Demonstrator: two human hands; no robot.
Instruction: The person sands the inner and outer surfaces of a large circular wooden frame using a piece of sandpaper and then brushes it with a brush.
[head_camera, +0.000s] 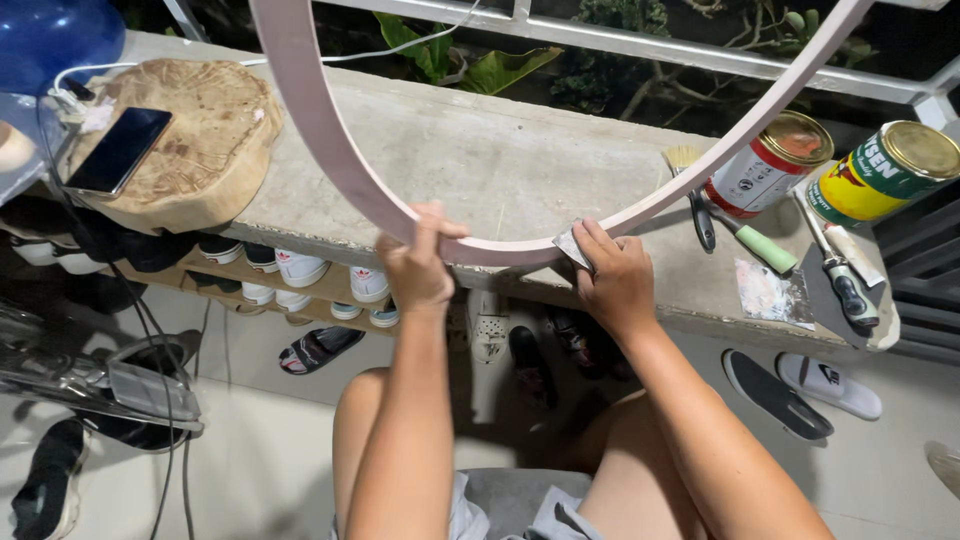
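Note:
A large pale pink curved frame (330, 140) arcs over a concrete ledge (520, 160). My left hand (415, 265) grips the frame's bottom edge, thumb over the top. My right hand (612, 275) presses a small grey piece of sandpaper (571, 247) against the frame's lower right part. Both forearms reach up from my lap, and my bare knees show below.
On the ledge at right stand two tins (770, 165) (885, 172), a paintbrush (692, 190), a green-handled tool (765, 248) and a scraper (845, 275). A wooden slab (205, 140) with a phone (120, 150) lies at left. Shoes (300, 270) and sandals (800, 385) sit below.

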